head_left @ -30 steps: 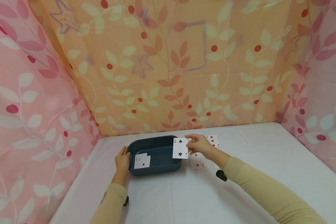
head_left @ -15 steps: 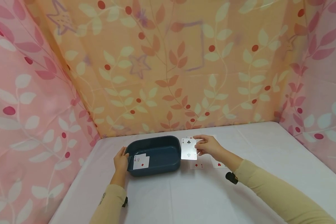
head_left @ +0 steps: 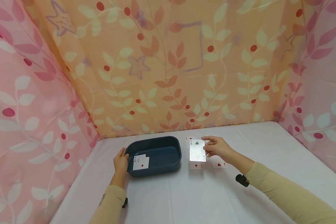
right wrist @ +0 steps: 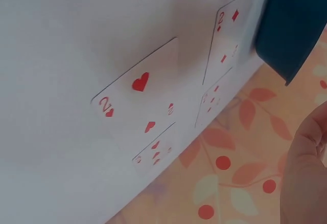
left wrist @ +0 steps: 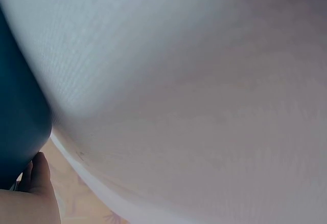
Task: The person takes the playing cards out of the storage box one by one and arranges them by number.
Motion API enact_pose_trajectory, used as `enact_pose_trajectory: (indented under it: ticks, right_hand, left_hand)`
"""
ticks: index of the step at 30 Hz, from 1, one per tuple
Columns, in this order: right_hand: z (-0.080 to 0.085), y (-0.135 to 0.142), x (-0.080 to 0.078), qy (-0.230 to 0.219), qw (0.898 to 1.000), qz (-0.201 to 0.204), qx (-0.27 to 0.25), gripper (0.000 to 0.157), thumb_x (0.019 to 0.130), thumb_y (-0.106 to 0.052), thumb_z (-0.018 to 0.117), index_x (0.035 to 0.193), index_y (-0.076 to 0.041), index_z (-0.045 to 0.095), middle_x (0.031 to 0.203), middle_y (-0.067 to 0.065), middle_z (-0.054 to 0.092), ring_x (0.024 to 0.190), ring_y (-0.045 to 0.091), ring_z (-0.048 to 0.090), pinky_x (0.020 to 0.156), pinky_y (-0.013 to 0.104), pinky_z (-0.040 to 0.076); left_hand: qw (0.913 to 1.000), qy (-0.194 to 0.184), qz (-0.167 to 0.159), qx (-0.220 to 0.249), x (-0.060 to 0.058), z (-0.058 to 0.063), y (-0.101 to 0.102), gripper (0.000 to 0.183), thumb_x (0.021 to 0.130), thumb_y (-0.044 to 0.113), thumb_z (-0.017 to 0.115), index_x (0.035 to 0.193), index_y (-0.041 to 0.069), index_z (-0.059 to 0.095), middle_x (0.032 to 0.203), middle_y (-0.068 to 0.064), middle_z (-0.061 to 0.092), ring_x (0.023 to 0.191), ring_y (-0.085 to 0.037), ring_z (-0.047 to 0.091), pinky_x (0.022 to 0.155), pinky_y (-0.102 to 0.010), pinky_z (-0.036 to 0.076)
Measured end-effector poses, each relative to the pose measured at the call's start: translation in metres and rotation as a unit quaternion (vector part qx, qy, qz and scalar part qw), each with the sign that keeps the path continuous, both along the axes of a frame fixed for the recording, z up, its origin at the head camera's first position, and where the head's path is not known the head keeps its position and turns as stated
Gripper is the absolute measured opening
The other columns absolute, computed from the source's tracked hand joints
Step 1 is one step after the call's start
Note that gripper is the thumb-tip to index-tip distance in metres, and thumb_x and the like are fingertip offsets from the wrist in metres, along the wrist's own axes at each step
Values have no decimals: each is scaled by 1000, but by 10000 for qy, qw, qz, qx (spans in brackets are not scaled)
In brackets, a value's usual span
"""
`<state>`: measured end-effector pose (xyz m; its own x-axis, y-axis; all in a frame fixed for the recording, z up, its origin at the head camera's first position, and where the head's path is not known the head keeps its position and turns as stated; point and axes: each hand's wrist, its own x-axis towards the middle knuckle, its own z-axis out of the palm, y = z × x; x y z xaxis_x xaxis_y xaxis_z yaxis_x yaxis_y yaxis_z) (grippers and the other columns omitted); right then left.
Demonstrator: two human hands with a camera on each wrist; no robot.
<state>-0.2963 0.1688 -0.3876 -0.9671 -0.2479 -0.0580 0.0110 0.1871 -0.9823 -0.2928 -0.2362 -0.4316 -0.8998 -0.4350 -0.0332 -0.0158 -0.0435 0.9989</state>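
In the head view my left hand (head_left: 120, 161) grips the left end of a dark blue plastic tray (head_left: 156, 172). The left wrist view catches this hand (left wrist: 38, 198) against the tray's wall (left wrist: 20, 101). A few playing cards (head_left: 141, 165), a diamond card on top, lie overlapped in the tray's left part. To the right of the tray, my right hand (head_left: 218, 147) pinches a two of clubs (head_left: 197, 152) by its right edge. The card is held face up over a two of diamonds (head_left: 196, 165), partly covering it. A two of hearts (right wrist: 137, 88) lies beside that one.
Behind these lie another diamond card (head_left: 188, 143) and a heart card (right wrist: 154, 155), partly hidden by my right hand and its card in the head view. A white cloth covers the table (head_left: 168, 199). Patterned fabric walls (head_left: 168, 62) enclose its back and sides.
My right hand has carried the two of clubs rightward, from over the tray's right rim to above the cards on the table. My left hand stays at the tray's end.
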Motion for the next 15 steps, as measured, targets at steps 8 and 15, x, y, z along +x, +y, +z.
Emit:
enact_pose_trajectory:
  ticks: [8, 15]
  right_hand:
    - [-3, 14, 4, 41, 9999, -81, 55, 53, 90, 4, 62, 139, 9, 43, 87, 7, 66, 68, 16, 61, 61, 27, 56]
    - [-4, 31, 7, 18, 9998, -157, 124, 56, 91, 2, 62, 142, 9, 39, 90, 7, 67, 69, 16, 61, 62, 27, 57]
  left_hand:
    - [10000, -35, -15, -38, 1, 0, -2, 53, 99, -10, 38, 150, -6, 24, 152, -22, 28, 142, -28, 25, 115, -36, 20]
    - [9999, 9, -91, -62, 2, 1, -1, 53, 99, -10, 36, 150, -7, 22, 153, -23, 26, 143, -29, 24, 115, -37, 19]
